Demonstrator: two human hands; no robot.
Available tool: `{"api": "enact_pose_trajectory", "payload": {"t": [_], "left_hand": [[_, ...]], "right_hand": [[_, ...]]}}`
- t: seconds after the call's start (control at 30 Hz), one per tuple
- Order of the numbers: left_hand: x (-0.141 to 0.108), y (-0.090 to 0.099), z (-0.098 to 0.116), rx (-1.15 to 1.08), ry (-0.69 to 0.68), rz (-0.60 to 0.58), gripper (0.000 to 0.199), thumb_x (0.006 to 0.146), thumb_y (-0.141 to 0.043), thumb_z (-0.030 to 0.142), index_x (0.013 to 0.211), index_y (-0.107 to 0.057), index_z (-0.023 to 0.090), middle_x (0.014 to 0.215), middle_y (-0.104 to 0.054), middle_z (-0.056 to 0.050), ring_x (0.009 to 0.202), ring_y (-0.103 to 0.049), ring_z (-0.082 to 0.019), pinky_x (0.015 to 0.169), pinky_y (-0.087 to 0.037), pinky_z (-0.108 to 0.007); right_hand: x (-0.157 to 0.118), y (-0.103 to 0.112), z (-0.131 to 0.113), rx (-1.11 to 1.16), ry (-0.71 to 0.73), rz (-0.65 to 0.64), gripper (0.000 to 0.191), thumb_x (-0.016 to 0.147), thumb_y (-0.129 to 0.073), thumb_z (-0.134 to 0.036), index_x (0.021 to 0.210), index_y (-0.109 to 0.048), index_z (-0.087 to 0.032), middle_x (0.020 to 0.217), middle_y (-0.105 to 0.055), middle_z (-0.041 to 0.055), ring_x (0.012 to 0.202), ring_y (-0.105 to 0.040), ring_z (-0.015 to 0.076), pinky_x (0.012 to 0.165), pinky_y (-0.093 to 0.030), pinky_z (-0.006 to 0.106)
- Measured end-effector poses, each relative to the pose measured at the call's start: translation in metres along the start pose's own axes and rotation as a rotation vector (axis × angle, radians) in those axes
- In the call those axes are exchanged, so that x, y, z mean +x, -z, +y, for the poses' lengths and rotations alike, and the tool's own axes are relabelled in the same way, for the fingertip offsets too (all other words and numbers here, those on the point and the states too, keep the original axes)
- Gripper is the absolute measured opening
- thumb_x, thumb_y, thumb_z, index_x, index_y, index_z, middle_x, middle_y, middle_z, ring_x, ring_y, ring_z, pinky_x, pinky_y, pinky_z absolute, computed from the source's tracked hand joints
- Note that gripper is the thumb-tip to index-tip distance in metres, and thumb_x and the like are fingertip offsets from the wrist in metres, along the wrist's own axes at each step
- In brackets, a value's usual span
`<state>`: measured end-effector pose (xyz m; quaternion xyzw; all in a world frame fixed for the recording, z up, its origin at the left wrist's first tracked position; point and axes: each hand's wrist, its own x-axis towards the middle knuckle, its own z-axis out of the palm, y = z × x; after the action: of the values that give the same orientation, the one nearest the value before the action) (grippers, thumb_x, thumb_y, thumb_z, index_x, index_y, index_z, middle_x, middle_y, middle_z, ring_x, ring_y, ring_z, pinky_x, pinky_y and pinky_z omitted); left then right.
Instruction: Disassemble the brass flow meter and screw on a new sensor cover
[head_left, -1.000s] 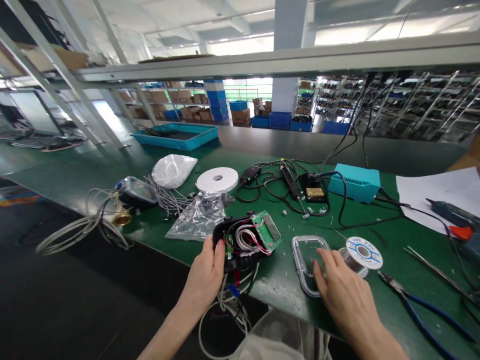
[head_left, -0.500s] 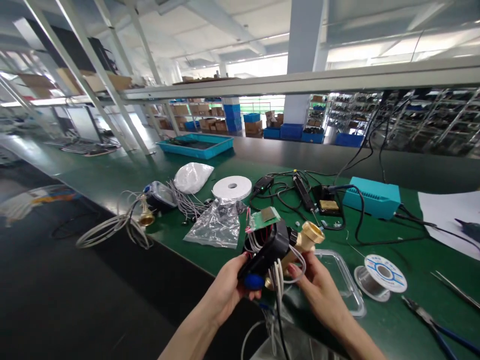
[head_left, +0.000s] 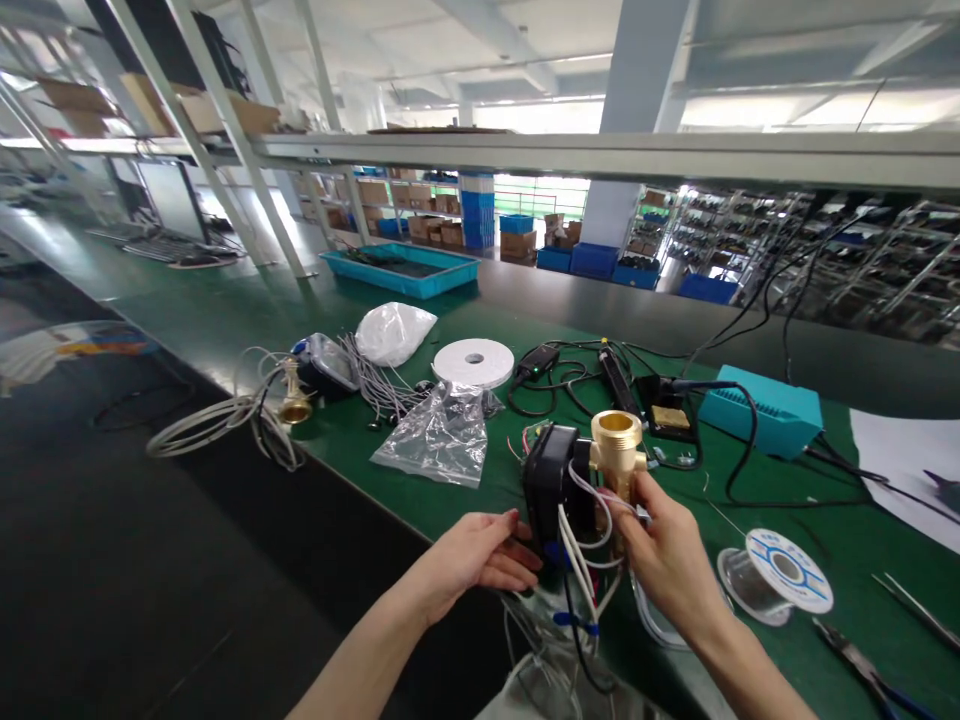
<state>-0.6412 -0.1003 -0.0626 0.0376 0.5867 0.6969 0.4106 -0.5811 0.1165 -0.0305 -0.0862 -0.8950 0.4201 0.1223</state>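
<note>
Right hand (head_left: 660, 540) pinches a brass pipe (head_left: 616, 452), now swung upright, leaving cables (head_left: 578, 566) below the black box (head_left: 549, 482) within reach; left hand (head_left: 476, 560) loosely spread.

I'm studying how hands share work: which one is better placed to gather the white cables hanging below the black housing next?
Probably the left hand: it looks open and near the white cables, while the right hand is occupied gripping the threaded brass fitting.

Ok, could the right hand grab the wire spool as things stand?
Probably not without letting go: the right hand grips the brass fitting, though the wire spool sits close by, apparently unobstructed.
</note>
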Motion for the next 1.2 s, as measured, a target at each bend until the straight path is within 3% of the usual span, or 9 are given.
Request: {"api": "enact_pose_trajectory", "payload": {"t": [0.17, 0.37, 0.5, 0.63, 0.8, 1.0, 1.03, 1.13, 1.2], "left_hand": [[0.006, 0.014, 0.0, -0.134, -0.07, 0.013, 0.042, 0.078, -0.065, 0.044, 0.096, -0.059, 0.006, 0.098, -0.063, -0.016, 0.083, -0.064, -0.019, 0.074, -0.053, -0.024], [0.001, 0.03, 0.002, 0.264, -0.183, 0.216, 0.045, 0.074, -0.06, 0.052, 0.09, -0.06, 0.01, 0.081, -0.06, -0.008, 0.074, -0.057, -0.02, 0.062, -0.046, -0.025], [-0.016, 0.035, -0.013, 0.587, -0.38, 0.465, 0.047, 0.078, -0.053, 0.041, 0.117, -0.05, 0.015, 0.099, -0.057, -0.008, 0.08, -0.054, -0.021, 0.076, -0.048, -0.035], [-0.019, 0.036, -0.041, 0.759, -0.578, 0.396, 0.064, 0.078, -0.056, 0.033, 0.136, -0.032, 0.025, 0.132, -0.04, -0.009, 0.121, -0.042, -0.029, 0.104, -0.038, -0.046], [0.014, 0.037, -0.064, 0.875, -0.725, 0.431, 0.075, 0.074, -0.069, 0.051, 0.135, -0.033, 0.027, 0.136, -0.035, -0.009, 0.126, -0.036, -0.035, 0.108, -0.031, -0.057], [0.028, 0.024, -0.05, 1.058, -0.866, 0.453, 0.087, 0.076, -0.061, 0.068, 0.143, -0.025, 0.026, 0.139, -0.034, -0.01, 0.124, -0.038, -0.033, 0.102, -0.041, -0.052], [0.027, 0.023, -0.047, 1.091, -0.868, 0.463, 0.087, 0.076, -0.061, 0.069, 0.142, -0.025, 0.025, 0.139, -0.035, -0.01, 0.123, -0.038, -0.033, 0.101, -0.041, -0.051], [0.025, 0.023, -0.045, 1.187, -0.929, 0.468, 0.09, 0.074, -0.065, 0.068, 0.141, -0.028, 0.022, 0.136, -0.039, -0.011, 0.122, -0.039, -0.033, 0.1, -0.041, -0.048], [0.026, 0.026, -0.045, 1.239, -1.005, 0.473, 0.09, 0.074, -0.065, 0.066, 0.141, -0.028, 0.018, 0.135, -0.04, -0.013, 0.121, -0.039, -0.033, 0.099, -0.042, -0.045]], "right_hand": [[0.0, 0.009, -0.018, -0.283, 0.327, -0.027, 0.018, 0.089, -0.046, -0.035, 0.082, -0.051, -0.02, 0.074, -0.061, 0.0033, 0.069, -0.055, 0.0176, 0.062, -0.041, 0.029], [0.0, 0.01, -0.044, -0.584, 0.615, -0.262, 0.025, 0.089, -0.041, -0.014, 0.112, -0.049, -0.019, 0.087, -0.066, 0.0032, 0.077, -0.06, 0.0195, 0.088, -0.042, 0.042], [0.004, 0.005, -0.058, -0.745, 0.645, -0.344, 0.027, 0.086, -0.043, -0.012, 0.111, -0.051, -0.019, 0.085, -0.066, 0.0022, 0.078, -0.063, 0.0198, 0.102, -0.033, 0.047], [0.013, -0.006, -0.066, -0.847, 0.698, -0.37, 0.019, 0.087, -0.042, -0.017, 0.102, -0.053, -0.017, 0.084, -0.066, 0.0046, 0.08, -0.063, 0.0202, 0.107, -0.029, 0.046], [0.022, -0.011, -0.068, -0.858, 0.666, -0.404, 0.021, 0.09, -0.038, -0.018, 0.101, -0.055, -0.016, 0.088, -0.066, 0.0069, 0.083, -0.063, 0.02, 0.106, -0.032, 0.047], [0.054, 0.033, -0.081, -0.407, 0.404, -0.728, 0.055, 0.078, -0.059, -0.055, 0.122, -0.053, -0.022, 0.109, -0.065, 0.0067, 0.095, -0.061, 0.0193, 0.081, -0.05, 0.032], [0.069, 0.039, -0.078, -0.318, 0.316, -0.713, 0.055, 0.08, -0.054, -0.058, 0.124, -0.051, -0.024, 0.113, -0.064, 0.0041, 0.095, -0.061, 0.0161, 0.079, -0.05, 0.027], [0.125, 0.045, -0.051, -0.537, 0.046, -0.2, 0.036, 0.087, -0.048, -0.047, 0.112, -0.058, -0.022, 0.102, -0.068, 0.0015, 0.091, -0.062, 0.0133, 0.081, -0.047, 0.024], [0.162, 0.037, -0.025, -0.641, -0.071, -0.073, 0.034, 0.089, -0.047, -0.03, 0.117, -0.055, -0.013, 0.108, -0.066, 0.0114, 0.103, -0.06, 0.0208, 0.092, -0.044, 0.033]]}}
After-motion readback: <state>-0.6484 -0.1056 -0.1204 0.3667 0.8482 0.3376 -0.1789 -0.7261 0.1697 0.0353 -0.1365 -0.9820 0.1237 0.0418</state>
